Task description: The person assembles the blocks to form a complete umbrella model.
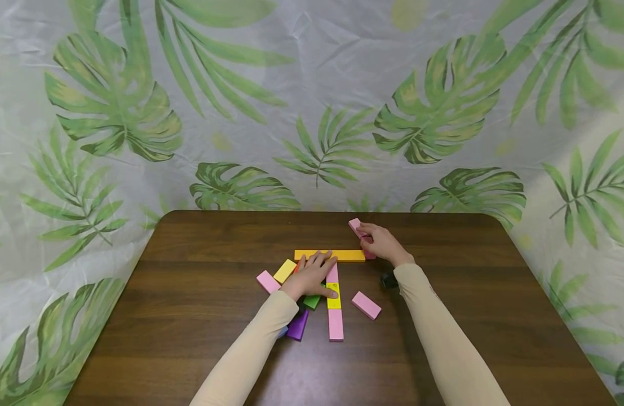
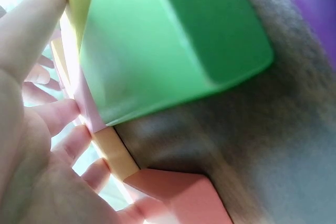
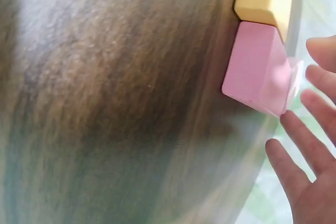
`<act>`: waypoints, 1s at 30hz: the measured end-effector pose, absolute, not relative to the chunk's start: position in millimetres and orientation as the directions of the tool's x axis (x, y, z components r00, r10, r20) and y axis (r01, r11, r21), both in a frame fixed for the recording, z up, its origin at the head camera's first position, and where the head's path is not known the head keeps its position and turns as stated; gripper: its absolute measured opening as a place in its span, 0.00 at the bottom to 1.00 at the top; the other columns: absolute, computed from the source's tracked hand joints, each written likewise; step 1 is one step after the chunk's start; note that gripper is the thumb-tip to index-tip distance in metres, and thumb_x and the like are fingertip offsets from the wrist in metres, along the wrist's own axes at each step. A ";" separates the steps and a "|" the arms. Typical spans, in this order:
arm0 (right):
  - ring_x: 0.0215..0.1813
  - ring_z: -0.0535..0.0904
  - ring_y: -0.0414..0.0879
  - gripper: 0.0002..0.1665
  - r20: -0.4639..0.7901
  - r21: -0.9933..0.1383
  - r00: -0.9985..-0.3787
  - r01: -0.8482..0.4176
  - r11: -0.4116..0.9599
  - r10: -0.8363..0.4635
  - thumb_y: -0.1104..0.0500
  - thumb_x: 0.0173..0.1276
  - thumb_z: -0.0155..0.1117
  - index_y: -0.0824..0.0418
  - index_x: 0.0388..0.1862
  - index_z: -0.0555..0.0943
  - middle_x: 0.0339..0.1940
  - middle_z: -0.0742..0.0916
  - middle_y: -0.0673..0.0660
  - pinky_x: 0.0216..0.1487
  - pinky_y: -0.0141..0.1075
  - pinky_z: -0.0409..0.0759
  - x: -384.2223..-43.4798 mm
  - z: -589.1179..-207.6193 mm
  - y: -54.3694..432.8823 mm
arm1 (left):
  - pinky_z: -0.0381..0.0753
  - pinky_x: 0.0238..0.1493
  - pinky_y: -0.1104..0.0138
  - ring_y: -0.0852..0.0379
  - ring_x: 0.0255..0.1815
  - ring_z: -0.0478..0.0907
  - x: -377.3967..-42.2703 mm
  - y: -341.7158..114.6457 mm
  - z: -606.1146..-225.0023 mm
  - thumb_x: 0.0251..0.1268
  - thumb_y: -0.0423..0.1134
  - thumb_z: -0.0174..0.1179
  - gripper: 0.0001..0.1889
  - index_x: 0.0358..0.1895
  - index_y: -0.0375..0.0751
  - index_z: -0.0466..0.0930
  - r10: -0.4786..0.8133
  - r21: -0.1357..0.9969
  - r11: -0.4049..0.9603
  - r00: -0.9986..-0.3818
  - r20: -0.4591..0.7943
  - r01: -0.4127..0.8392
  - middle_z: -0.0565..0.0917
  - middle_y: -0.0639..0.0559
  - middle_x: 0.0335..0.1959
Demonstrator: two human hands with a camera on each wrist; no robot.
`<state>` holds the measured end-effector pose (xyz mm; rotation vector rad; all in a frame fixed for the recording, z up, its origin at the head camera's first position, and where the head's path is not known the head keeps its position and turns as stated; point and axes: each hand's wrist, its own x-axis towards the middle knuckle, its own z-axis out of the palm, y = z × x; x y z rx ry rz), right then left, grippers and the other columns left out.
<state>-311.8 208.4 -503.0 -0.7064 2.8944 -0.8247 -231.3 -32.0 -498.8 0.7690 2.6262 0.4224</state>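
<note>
My left hand [image 1: 312,276] is spread flat with straight fingers over a column of blocks, its thumb on a yellow block [image 1: 333,296] and its fingertips by a long orange block [image 1: 329,256]. Under and beside that hand are a green block [image 2: 157,40] and a red block [image 2: 194,198]. At the far right of the row, my right hand [image 1: 386,243] pinches a tilted pink block [image 1: 354,223] between thumb and index finger; its other fingers are spread. Another pink block [image 3: 252,61] sits against the orange block's end, partly covered by that hand in the head view.
On the brown table [image 1: 200,316] lie a separate pink block [image 1: 366,305], a pale yellow block [image 1: 284,271], a pink block [image 1: 268,281] and a purple block [image 1: 297,326]. A pink block [image 1: 335,325] forms the column's near end. A leaf-printed curtain [image 1: 332,84] hangs behind the far edge.
</note>
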 end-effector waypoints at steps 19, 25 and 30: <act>0.65 0.68 0.64 0.26 0.044 -0.472 -0.907 -0.388 0.792 -0.418 0.62 0.65 0.58 0.69 0.62 0.74 0.67 0.72 0.67 0.65 0.53 0.62 -307.9 -509.8 209.0 | 0.34 0.70 0.46 0.46 0.76 0.39 -230.0 -32.1 -499.2 0.58 0.58 0.64 0.47 0.76 0.47 0.50 0.565 0.385 0.805 -0.781 -0.267 0.451 0.47 0.50 0.77; 0.65 0.69 0.64 0.27 0.063 -0.477 -0.905 -0.398 0.783 -0.421 0.62 0.65 0.59 0.69 0.62 0.75 0.66 0.73 0.67 0.65 0.53 0.63 -307.3 -510.2 210.2 | 0.34 0.70 0.45 0.46 0.76 0.39 -230.5 -32.0 -499.3 0.57 0.58 0.64 0.47 0.76 0.47 0.51 0.564 0.387 0.805 -0.782 -0.266 0.450 0.48 0.50 0.77; 0.65 0.69 0.64 0.27 0.081 -0.488 -0.900 -0.410 0.770 -0.428 0.62 0.65 0.59 0.69 0.62 0.74 0.66 0.72 0.67 0.65 0.53 0.63 -307.0 -511.5 210.8 | 0.34 0.70 0.46 0.46 0.76 0.39 -231.4 -32.2 -499.7 0.58 0.58 0.64 0.47 0.77 0.48 0.50 0.565 0.388 0.804 -0.781 -0.265 0.450 0.47 0.50 0.77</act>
